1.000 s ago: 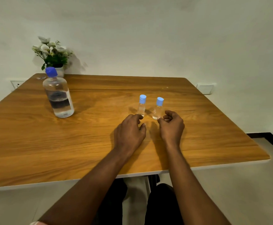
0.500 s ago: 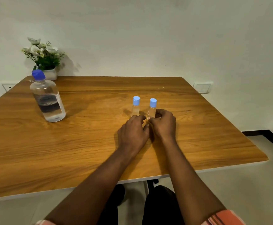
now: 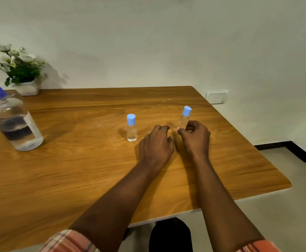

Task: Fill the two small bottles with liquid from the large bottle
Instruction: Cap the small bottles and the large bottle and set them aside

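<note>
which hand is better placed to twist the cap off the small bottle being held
Left, probably: the left hand is free right beside it, while the right hand grips the held small bottle.

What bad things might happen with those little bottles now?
The right hand only pinches the tilted small bottle low down, so it might slip. The left hand sits close to the other small bottle, which could get knocked over. Pouring from the big bottle into such thin ones may spill on the table.

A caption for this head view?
The right hand pinches one small bottle; the other small bottle and large bottle stand untouched.
</note>
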The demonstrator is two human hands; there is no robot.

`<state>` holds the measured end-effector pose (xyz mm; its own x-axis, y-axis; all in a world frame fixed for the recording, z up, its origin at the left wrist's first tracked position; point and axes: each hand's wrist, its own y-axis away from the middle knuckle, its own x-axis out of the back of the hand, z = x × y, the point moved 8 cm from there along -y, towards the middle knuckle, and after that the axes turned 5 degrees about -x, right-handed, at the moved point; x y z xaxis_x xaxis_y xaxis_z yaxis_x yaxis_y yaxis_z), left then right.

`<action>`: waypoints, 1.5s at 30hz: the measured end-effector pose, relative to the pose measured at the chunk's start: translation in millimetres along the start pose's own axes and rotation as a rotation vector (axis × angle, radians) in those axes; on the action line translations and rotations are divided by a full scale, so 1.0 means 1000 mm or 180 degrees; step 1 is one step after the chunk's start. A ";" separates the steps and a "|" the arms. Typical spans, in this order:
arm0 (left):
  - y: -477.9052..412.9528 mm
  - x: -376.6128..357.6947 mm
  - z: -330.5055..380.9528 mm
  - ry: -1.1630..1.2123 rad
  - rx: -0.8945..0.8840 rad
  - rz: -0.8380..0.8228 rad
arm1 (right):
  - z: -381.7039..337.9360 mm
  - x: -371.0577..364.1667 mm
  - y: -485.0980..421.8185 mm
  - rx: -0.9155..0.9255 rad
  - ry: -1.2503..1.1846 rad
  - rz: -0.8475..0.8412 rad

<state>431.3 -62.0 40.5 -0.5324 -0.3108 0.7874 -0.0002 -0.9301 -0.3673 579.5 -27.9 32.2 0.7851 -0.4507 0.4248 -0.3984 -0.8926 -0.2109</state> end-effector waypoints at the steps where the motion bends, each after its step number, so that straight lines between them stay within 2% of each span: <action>1: -0.008 -0.005 0.004 -0.0029 -0.0015 -0.0010 | 0.003 0.000 -0.008 -0.0011 0.0015 0.0016; 11: -0.106 -0.052 0.015 -0.0146 0.0097 0.0086 | 0.016 -0.027 -0.107 -0.0020 -0.0018 0.0098; 26: -0.288 -0.125 -0.013 -0.0279 0.0312 0.0290 | 0.019 -0.110 -0.296 0.0158 0.0117 0.0125; 32: -0.317 -0.134 -0.017 -0.0278 0.0302 0.0343 | 0.018 -0.124 -0.327 0.0213 0.0207 0.0119; 45: -0.320 -0.138 -0.015 -0.0390 0.0214 0.0375 | 0.021 -0.127 -0.331 0.0233 0.0411 0.0073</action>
<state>492.6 281.3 41.9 -0.4184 -0.4360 0.7968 0.1148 -0.8956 -0.4298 621.3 324.7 29.5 0.7068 -0.4710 0.5279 -0.3761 -0.8821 -0.2836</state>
